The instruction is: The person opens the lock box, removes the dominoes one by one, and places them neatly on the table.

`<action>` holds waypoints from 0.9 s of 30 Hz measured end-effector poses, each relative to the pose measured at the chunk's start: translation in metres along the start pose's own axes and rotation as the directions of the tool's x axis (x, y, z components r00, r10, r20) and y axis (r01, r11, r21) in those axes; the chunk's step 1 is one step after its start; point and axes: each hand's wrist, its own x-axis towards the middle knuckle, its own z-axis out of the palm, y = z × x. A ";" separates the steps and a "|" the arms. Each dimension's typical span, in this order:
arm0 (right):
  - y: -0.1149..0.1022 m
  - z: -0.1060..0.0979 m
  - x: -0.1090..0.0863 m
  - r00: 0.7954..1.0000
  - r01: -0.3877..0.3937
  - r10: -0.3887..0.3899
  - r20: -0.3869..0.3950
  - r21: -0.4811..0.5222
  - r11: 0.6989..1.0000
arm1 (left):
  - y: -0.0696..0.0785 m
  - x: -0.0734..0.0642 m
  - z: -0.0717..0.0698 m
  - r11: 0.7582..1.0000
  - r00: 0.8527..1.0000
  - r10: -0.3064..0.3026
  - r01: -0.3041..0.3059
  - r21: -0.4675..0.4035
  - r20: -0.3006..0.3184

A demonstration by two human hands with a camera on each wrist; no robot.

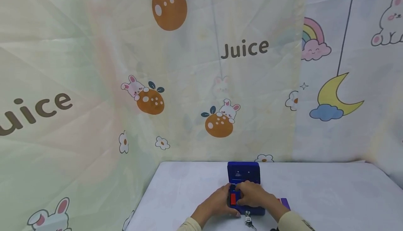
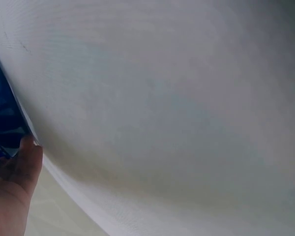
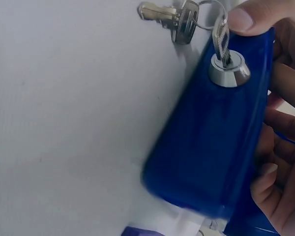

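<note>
A blue cash box (image 1: 244, 168) stands on the table with its lid raised. My left hand (image 1: 219, 202) holds the box at its left side, its thumb on the front near the lock. My right hand (image 1: 253, 194) reaches over the open box with bent fingers; whether it holds anything in there is hidden. Beside its thumb a red piece (image 1: 233, 199) shows inside, with something dark behind it. A key sits in the silver lock (image 3: 229, 70) on the box's front, and a second key (image 3: 160, 14) hangs from the same ring.
A purple object (image 1: 285, 203) with a red edge lies right of the box, partly behind my right forearm. Near my right sleeve is a small dark thing (image 1: 274, 229), cut off by the frame. The white tabletop (image 1: 330, 189) reaches back to a printed curtain (image 1: 189, 56).
</note>
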 end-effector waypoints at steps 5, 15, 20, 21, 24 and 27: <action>-0.002 0.005 0.002 1.000 0.005 -0.006 -0.016 -0.006 1.000 | -0.001 -0.001 0.000 1.000 1.000 0.018 -0.018 -0.012 0.001; -0.003 0.013 0.005 0.999 0.033 -0.033 -0.034 -0.018 0.999 | -0.003 0.002 0.001 0.999 0.999 0.034 -0.034 -0.009 -0.005; -0.006 0.016 0.006 0.999 0.035 -0.036 -0.039 -0.027 0.999 | -0.004 0.001 0.001 1.000 1.000 0.029 -0.029 0.008 -0.008; -0.006 0.016 0.006 0.999 0.031 -0.032 -0.041 -0.029 0.999 | -0.003 0.001 0.001 1.000 1.000 0.030 -0.030 0.008 -0.008; -0.009 0.016 0.007 0.999 0.022 -0.023 -0.045 -0.029 0.999 | -0.003 0.000 0.000 0.999 0.999 0.047 -0.047 0.008 -0.014; -0.009 0.018 0.008 0.999 0.009 -0.011 -0.051 -0.041 0.999 | -0.002 0.000 -0.001 0.998 0.998 0.061 -0.061 0.010 -0.019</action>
